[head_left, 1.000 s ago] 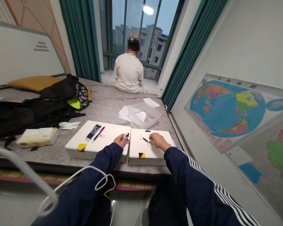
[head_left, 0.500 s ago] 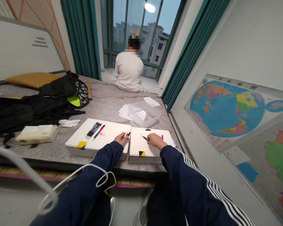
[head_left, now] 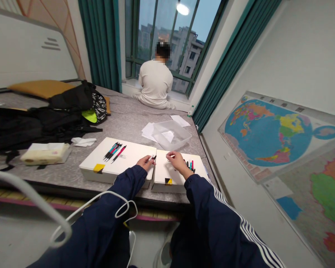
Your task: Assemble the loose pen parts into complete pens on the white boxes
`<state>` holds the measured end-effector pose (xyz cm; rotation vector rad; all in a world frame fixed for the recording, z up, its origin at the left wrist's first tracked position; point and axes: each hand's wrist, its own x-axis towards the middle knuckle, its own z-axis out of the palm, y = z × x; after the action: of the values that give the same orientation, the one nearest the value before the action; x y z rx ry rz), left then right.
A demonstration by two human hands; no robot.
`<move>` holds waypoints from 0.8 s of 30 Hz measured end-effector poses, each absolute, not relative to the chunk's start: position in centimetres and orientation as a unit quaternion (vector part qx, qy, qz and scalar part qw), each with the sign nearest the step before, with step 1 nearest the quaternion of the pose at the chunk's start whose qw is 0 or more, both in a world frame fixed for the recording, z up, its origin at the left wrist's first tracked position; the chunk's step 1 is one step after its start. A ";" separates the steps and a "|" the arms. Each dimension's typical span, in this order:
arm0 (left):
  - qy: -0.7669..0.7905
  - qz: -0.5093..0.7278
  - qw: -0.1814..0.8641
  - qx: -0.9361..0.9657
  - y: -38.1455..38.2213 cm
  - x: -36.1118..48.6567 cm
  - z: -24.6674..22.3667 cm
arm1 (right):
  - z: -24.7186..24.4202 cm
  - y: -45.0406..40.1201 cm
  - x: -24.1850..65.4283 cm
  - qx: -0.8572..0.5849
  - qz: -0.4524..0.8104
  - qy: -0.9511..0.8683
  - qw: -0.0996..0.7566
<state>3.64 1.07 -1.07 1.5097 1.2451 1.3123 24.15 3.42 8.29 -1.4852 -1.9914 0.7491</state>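
Observation:
My left hand (head_left: 146, 163) is closed around a small white-and-black pen part (head_left: 151, 158), above the right edge of the left white box (head_left: 136, 149). Over the right white box (head_left: 162, 176), my right hand (head_left: 177, 162) has its fingertips pinched together; whatever is between them is too small to make out. Several pens (head_left: 111, 152), dark, teal and blue, lie side by side on the left box, with a red pen (head_left: 118, 154) just right of them. Coloured pen parts (head_left: 190, 165) rest on the right box, partly hidden by my right hand.
Behind the boxes sit a clear plastic bin (head_left: 181, 139) and papers (head_left: 148, 131). A tissue pack (head_left: 46, 153) and black bags (head_left: 22, 126) lie left. A person in white (head_left: 156, 83) sits by the window. A white cable (head_left: 100, 194) crosses my left sleeve.
My right hand has lifted from the right box's surface and shifted slightly left and away from me. Pen parts to its right show more now. My left hand keeps its hold.

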 end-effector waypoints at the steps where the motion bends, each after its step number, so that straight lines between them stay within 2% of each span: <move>1: 0.486 0.517 0.386 0.590 1.0 3.7 -0.9 | 8.1 3.3 23.0 -0.545 0.338 -0.698 0.318; 4: 0.483 0.516 0.396 0.586 0.8 3.8 -0.7 | 7.1 2.8 19.9 -0.525 0.449 -0.592 0.415; 8: 0.485 0.511 0.399 0.588 1.1 3.7 -0.9 | 5.6 2.2 18.1 -0.511 0.468 -0.542 0.475; 15: 0.470 0.504 0.370 0.623 1.7 3.4 -2.0 | 4.0 2.0 18.4 -0.494 0.426 -0.563 0.508; 24: 0.458 0.501 0.389 0.624 1.5 3.3 -1.9 | 4.6 1.4 18.7 -0.477 0.339 -0.632 0.508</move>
<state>3.28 1.51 -1.87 1.5860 1.1637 1.2734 18.70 1.43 4.60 -1.1484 -1.5228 0.8180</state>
